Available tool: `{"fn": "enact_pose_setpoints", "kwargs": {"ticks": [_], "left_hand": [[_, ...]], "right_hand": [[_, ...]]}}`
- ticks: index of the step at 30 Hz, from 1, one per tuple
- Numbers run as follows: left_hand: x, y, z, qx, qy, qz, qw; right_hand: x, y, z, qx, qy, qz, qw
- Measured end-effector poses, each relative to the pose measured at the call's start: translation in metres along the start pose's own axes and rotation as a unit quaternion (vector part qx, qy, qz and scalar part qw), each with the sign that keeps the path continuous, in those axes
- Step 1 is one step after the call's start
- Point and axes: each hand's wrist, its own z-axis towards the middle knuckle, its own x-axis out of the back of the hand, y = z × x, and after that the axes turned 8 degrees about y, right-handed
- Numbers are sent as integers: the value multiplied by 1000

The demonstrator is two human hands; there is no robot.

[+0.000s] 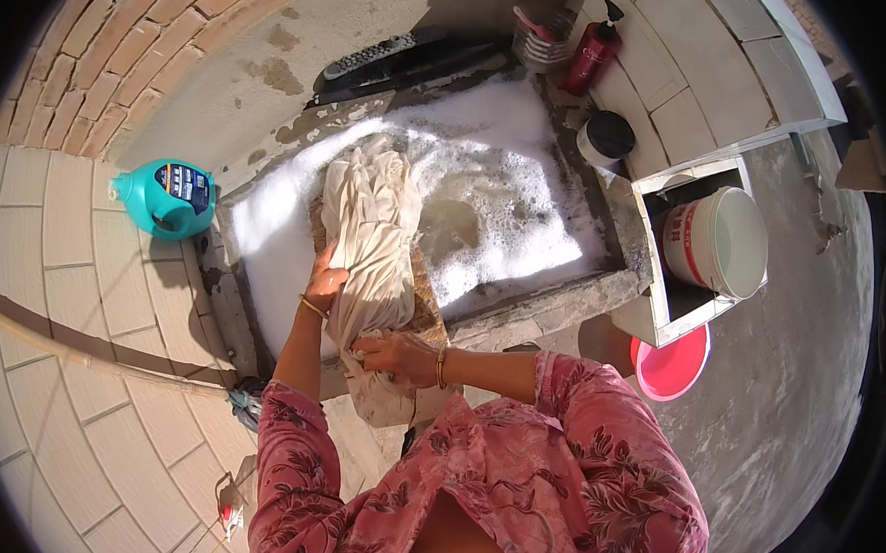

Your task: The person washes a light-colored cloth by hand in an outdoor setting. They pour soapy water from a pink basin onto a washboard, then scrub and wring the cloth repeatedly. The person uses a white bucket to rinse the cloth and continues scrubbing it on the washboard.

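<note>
A wet cream cloth (374,220) lies bunched lengthwise over a wooden washboard (428,294), which slopes out of a suds-filled concrete basin (546,308). My left hand (327,279) grips the cloth's left edge around its middle. Lower down, my right hand (397,358) clutches the near end of the cloth, close to my body. White foam (508,115) covers much of the water, with a murky patch right of the cloth. Most of the board is hidden beneath the fabric.
A teal detergent jug (173,198) lies on the tiled ledge at left. A red pump bottle (593,55), a black-lidded jar (606,137) and a scrub brush (370,55) line the basin's rim. At right are a white bucket (738,243) and a pink basin (671,363). A hose (108,364) crosses the left tiles.
</note>
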Motion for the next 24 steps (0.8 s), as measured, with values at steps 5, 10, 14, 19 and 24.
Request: {"fn": "enact_pose_setpoints", "kwargs": {"ticks": [5, 10, 14, 19, 24], "left_hand": [[-3, -72, -27, 134, 50, -1, 990], [2, -69, -9, -42, 242, 138, 960], [-63, -43, 11, -34, 204, 514, 832], [-34, -124, 13, -197, 224, 549, 781], [-44, -89, 13, -151, 130, 543, 816]], "right_hand": [[-11, 52, -31, -81, -140, 102, 981], [69, 188, 2, -473, 241, 235, 814], [78, 293, 36, -584, 352, 356, 639], [62, 274, 169, -520, 253, 313, 753], [26, 229, 227, -480, 4, -259, 838]]}}
